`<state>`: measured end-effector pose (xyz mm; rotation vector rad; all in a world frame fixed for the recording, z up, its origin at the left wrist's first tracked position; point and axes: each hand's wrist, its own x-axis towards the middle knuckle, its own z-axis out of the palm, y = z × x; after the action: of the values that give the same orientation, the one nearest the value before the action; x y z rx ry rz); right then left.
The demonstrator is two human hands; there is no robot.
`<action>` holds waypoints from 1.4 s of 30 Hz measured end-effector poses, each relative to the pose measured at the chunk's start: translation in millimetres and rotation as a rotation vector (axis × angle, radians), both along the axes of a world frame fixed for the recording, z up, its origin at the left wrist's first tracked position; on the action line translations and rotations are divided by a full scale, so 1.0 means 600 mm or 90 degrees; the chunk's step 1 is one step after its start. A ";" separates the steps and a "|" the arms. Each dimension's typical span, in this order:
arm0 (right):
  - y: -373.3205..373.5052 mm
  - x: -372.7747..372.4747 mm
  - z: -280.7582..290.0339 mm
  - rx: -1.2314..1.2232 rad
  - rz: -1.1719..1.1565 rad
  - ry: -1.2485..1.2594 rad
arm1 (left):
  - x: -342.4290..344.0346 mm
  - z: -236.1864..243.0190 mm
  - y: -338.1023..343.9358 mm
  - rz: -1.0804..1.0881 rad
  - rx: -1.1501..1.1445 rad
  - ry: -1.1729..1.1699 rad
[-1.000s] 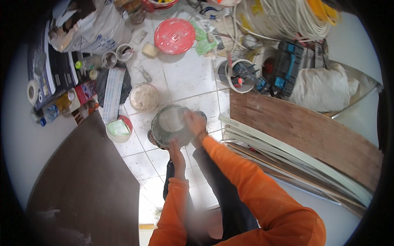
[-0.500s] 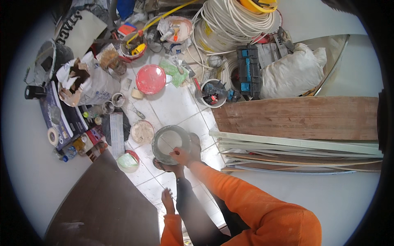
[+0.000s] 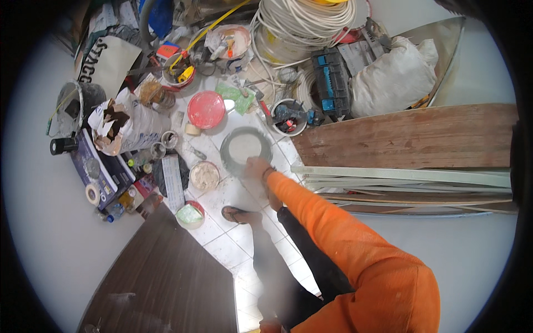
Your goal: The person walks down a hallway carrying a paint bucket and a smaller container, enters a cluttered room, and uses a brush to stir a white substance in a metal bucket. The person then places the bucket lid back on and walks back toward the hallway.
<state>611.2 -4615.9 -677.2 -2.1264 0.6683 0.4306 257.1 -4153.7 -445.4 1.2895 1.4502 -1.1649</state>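
Note:
A round grey bucket (image 3: 226,152) stands on or just above the white tiles, with a pale grey-white round area inside it. My right hand (image 3: 257,167) is closed at the bucket's near rim; whether it grips the rim or a handle is too blurred to tell. Low in the picture, my left arm's orange sleeve (image 3: 271,326) barely shows beside my legs, and the left hand's fingers are smeared and cannot be made out. Left of the bucket sit a tub of whitish paste (image 3: 205,176) and a red lid or tub (image 3: 206,109).
A brown panel (image 3: 161,277) fills the lower left. Boards and pale strips (image 3: 405,175) lie at the right. Behind are a white tool bucket (image 3: 300,129), a black-and-blue toolbox (image 3: 331,83), coiled cable (image 3: 300,22) and a torn paper sack (image 3: 139,119). My sandalled foot (image 3: 239,215) is below the bucket.
The bucket has moved away from my feet, and my right hand has gone with it. My left hand has dropped toward the lower edge. The view has shifted slightly.

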 end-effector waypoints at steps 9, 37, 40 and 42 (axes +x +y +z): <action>0.023 0.008 0.125 -0.080 0.427 0.077 | -0.075 0.263 0.022 -0.038 0.009 0.018; 0.490 -1.060 0.958 -0.029 0.667 0.306 | -1.127 0.735 0.361 0.283 -0.114 -0.348; 0.644 -1.182 0.994 -0.038 0.779 0.268 | -1.429 0.636 0.373 0.355 -0.067 -0.451; 0.730 -1.252 1.022 -0.059 0.854 0.240 | -1.473 0.693 0.412 0.503 -0.094 -0.429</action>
<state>-140.1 -4178.0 -64.2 -2.3281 -0.6928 1.5312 -626.8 -3906.7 -29.6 0.7549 1.1445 -0.2570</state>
